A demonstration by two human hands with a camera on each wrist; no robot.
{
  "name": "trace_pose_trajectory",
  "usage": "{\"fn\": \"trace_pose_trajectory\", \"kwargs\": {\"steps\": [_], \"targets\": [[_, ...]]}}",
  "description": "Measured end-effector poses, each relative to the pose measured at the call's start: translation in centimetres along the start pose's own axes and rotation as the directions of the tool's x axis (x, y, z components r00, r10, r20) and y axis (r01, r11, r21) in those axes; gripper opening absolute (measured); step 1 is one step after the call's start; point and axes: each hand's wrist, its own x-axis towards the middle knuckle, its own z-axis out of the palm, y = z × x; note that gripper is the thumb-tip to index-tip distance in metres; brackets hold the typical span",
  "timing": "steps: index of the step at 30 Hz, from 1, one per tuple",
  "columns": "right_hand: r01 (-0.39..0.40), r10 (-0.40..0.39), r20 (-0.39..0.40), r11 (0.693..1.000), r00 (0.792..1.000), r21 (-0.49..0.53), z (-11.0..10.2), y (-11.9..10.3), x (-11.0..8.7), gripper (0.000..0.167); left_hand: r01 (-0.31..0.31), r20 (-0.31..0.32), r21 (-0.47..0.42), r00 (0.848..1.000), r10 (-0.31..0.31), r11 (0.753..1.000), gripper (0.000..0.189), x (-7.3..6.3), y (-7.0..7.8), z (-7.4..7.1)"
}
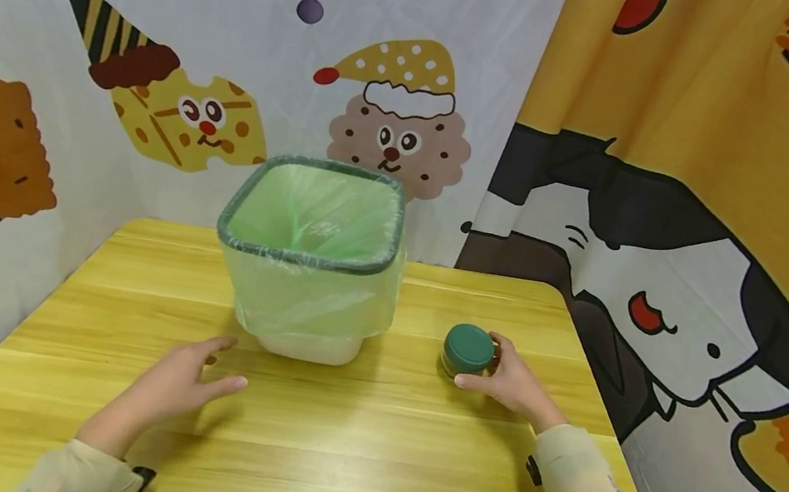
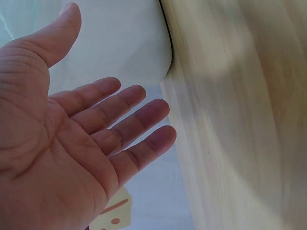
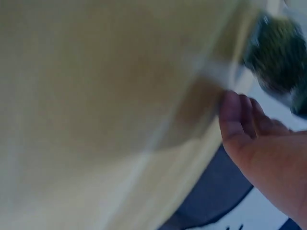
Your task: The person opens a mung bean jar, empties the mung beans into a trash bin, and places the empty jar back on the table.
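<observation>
A small jar (image 1: 468, 349) with a dark green lid stands on the right part of the table. In the right wrist view the jar (image 3: 278, 52) is blurred, and dark green shows through its side. My right hand (image 1: 508, 378) reaches around its right side, thumb in front and fingers behind. A gap shows between the fingers (image 3: 232, 112) and the jar in the right wrist view. My left hand (image 1: 174, 383) hovers with thumb and fingers spread, holding nothing. Just beyond it stands a white bin (image 1: 312, 347), lined with a light green plastic bag (image 1: 311, 297).
A dark grey ring (image 1: 302, 258) holds the bag around the bin's rim. The wood-grain table (image 1: 349, 458) ends at a back edge near a cartoon-printed cloth (image 1: 207, 18). On the right hangs a yellow, black and white curtain (image 1: 674, 193).
</observation>
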Motion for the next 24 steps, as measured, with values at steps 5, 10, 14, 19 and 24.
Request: {"fn": "trace_pose_trajectory", "kwargs": {"steps": [5,10,14,19,24], "targets": [[-0.002,0.007,-0.059,0.996,0.998,0.09,1.2,0.1,0.1,0.122,-0.004,-0.003,-0.019,1.0,0.004,1.0,0.082,-0.1,0.2,0.3],[-0.002,0.013,-0.084,0.993,0.996,0.121,1.9,0.1,0.3,0.119,-0.012,-0.006,-0.035,1.0,0.011,0.999,0.081,-0.2,0.4,1.0],[-0.014,0.029,-0.106,0.99,0.994,0.138,2.4,0.1,0.5,0.117,-0.005,0.005,-0.057,1.0,0.005,0.998,0.082,-0.2,0.6,1.4],[-0.011,0.031,-0.13,0.988,0.991,0.157,2.8,0.0,0.5,0.111,0.015,0.017,-0.08,1.0,-0.014,0.997,0.081,-0.3,0.9,1.6],[-0.021,0.049,-0.148,0.983,0.988,0.185,3.2,0.0,0.6,0.108,0.025,0.028,-0.09,0.999,-0.022,0.996,0.081,-0.3,0.9,1.6]]}}
